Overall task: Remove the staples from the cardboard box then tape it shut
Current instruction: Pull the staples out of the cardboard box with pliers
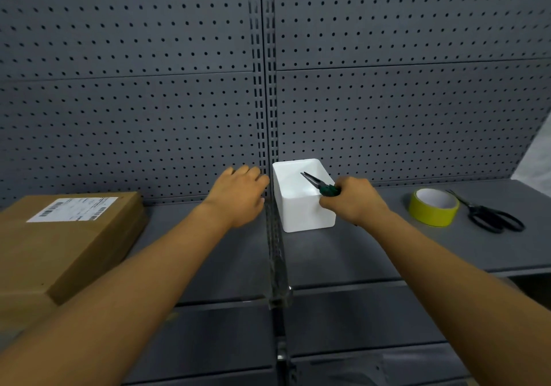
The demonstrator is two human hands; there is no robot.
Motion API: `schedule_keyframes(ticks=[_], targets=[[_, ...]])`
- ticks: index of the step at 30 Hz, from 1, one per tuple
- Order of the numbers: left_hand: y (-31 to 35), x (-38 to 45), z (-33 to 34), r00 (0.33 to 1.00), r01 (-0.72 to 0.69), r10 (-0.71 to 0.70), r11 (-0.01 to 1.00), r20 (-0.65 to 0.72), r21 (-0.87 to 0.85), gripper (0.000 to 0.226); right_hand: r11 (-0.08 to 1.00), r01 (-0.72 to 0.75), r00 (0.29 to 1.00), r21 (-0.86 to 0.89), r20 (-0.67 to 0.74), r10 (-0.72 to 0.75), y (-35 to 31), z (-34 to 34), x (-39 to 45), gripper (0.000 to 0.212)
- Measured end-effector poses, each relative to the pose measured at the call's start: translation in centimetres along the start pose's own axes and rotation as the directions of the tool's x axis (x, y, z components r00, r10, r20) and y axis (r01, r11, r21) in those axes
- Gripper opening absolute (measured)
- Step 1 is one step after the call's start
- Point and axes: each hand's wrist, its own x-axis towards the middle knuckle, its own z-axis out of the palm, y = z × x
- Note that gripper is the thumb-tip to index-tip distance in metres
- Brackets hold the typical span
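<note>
At the far left, the cardboard box (pixel 64 236) lies on the grey shelf (pixel 226 254), its white shipping label (pixel 73 208) facing up. No staples can be seen on it from here. Next to the right, the left hand (pixel 238 195) hovers over the shelf with the fingers relaxed and spread, holding nothing. Beside it stands a white bin (pixel 301 207). The right hand (pixel 354 201) is wrapped around the green handles of the needle-nose pliers (pixel 317 183), whose closed tip points over the bin. Further right lie a roll of yellow-green tape (pixel 433 207) and black scissors (pixel 489 214), both untouched.

I judge that the step in hand is taking up the tool for the staples. The next move calls for carrying the pliers left to the box, steadying it with the free hand, and finding the staples.
</note>
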Motion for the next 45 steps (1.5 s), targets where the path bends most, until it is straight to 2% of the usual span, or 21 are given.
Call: schedule_keyframes(ticks=[13,23,28,37,42,45], targets=[[-4.6,-4.4,-1.1,0.994,0.111,-0.111,0.994,0.010,0.016,0.040,0.993,0.118,0.993,0.033,0.010,-0.118,-4.0,2.1,-2.1,0.029],[-13.5,-13.3,-1.9,0.986,0.163,-0.164,0.986,-0.039,-0.012,0.037,0.980,0.195,0.980,0.037,0.029,-0.196,-14.0,8.0,-6.9,0.027],[-19.1,-19.5,-1.4,0.975,0.218,-0.219,0.975,-0.040,-0.035,0.034,0.969,0.227,0.973,0.095,0.021,-0.230,-19.8,12.2,-10.5,0.024],[-25.9,-28.3,0.3,0.935,0.348,-0.341,0.935,0.100,-0.062,0.041,0.974,0.212,0.975,0.085,0.053,-0.216,-27.0,17.8,-14.6,0.027],[-24.7,-29.9,1.1,0.924,0.355,-0.326,0.925,0.200,-0.133,0.045,0.962,0.261,0.962,0.081,0.064,-0.266,-29.9,19.2,-14.6,0.025],[-22.9,-29.7,2.0,0.894,0.409,-0.362,0.900,0.266,-0.151,0.049,0.952,0.299,0.951,0.066,0.066,-0.303,-31.1,19.7,-14.5,0.021]])
